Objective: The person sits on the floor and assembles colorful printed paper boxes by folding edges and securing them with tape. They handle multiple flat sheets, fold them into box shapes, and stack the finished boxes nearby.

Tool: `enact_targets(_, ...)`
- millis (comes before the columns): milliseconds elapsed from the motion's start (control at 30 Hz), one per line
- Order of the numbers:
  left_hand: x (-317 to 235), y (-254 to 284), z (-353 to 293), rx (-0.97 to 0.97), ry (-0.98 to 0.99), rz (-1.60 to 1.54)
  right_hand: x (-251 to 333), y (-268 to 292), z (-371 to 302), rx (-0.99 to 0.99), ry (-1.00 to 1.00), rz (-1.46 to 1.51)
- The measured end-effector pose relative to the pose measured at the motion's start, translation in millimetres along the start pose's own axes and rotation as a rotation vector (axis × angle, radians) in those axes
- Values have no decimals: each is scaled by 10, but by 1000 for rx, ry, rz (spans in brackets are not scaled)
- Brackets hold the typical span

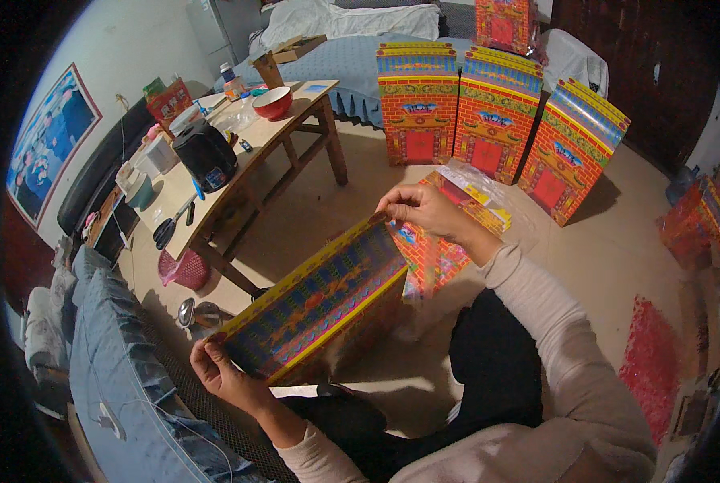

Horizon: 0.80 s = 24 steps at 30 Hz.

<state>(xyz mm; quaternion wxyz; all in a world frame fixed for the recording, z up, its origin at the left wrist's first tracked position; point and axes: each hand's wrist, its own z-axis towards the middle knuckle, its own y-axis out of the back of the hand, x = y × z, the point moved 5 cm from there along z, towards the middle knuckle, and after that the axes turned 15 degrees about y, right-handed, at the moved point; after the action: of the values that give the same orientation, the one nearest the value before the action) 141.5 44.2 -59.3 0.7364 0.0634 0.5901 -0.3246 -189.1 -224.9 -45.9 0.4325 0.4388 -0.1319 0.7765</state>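
Between my hands is a colourful paper house box [315, 302], its blue, yellow and red patterned roof panel facing up and tilted. My left hand [229, 380] pinches the near left corner of that panel. The far right corner is pinched between the thumb and fingers of my right hand [428, 211]. Below the panel, the box's side is in shadow above my lap. Just past it, under my right forearm, a flat stack of printed card sheets [436, 266] with clear plastic wrap lies on the floor.
Several finished-looking brick-patterned paper houses [418, 113] stand across the floor. To the left is a wooden table [295, 109] bearing a black kettle [204, 153], a red bowl [273, 103] and scissors [173, 225]. A pink basket [184, 270] sits beneath it. A blue-covered sofa [122, 362] flanks me.
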Motion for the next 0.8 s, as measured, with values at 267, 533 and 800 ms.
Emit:
enact_targets(267,12,-24,-19,-20,22,27,-82,-63,-123,-135,-50,180)
enact_targets(533,-30,-2,-23,-72,44,65,-38,-88,-81,-165,74,12)
enact_targets(800,93,132,-6,-72,60,107,153,-227,-151,-309,258,-201)
